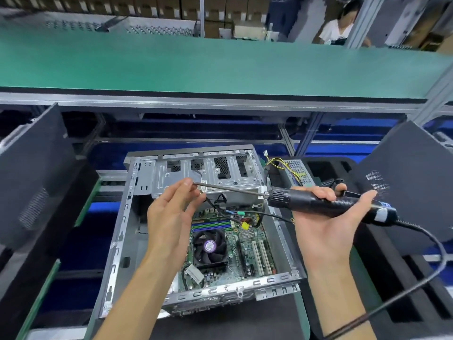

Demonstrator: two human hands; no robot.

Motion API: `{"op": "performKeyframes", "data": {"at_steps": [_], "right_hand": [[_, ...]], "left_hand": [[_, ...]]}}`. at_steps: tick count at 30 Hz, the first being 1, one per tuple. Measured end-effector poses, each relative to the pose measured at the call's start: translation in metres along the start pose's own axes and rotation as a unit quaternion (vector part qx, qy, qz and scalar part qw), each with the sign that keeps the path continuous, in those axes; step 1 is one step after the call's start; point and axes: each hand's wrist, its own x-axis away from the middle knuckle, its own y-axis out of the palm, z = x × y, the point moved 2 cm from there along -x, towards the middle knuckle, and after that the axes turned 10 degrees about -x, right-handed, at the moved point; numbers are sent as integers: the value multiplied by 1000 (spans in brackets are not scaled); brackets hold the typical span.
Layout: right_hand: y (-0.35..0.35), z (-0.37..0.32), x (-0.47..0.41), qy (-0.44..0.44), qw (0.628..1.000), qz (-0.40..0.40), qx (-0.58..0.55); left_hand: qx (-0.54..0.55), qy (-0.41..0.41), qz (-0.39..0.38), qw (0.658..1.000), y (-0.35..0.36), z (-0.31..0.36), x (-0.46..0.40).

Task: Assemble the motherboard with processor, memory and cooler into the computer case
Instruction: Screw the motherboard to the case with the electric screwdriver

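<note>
The computer case (196, 231) lies open-side up at the centre of your view. Inside it, the motherboard (245, 244) fills the 3 o'clock half, with the cooler (209, 246) fan at its middle and the memory (212, 226) sticks just at 12 o'clock of it. The case floor at 9 o'clock is bare metal.

Your right hand (328, 217) curls round the electric screwdriver (318, 202), palm up, above the case's 3 o'clock rim. Your left hand (171, 212) pinches the bit tip (196, 183), other fingers loosely spread.

Black foam panels (41, 175) flank both sides; a green conveyor belt (220, 67) runs at 12 o'clock.
</note>
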Motion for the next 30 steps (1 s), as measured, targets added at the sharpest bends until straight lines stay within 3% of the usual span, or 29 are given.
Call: {"op": "performKeyframes", "data": {"at_steps": [3, 13, 25, 28, 30], "right_hand": [[-1, -10, -3, -2, 997, 8, -80], [-9, -29, -8, 22, 991, -24, -129], [1, -26, -1, -2, 995, -49, -83], [5, -27, -2, -18, 996, -69, -51], [8, -30, -3, -32, 996, -85, -13]], "left_hand": [[24, -24, -8, 999, 2, -5, -3], [-33, -25, -71, 997, 7, -4, -3], [-38, -136, -98, 985, -7, 3, -2], [-104, -152, -140, 973, -17, 2, -3], [-215, -135, -116, 960, -28, -1, -6]]}}
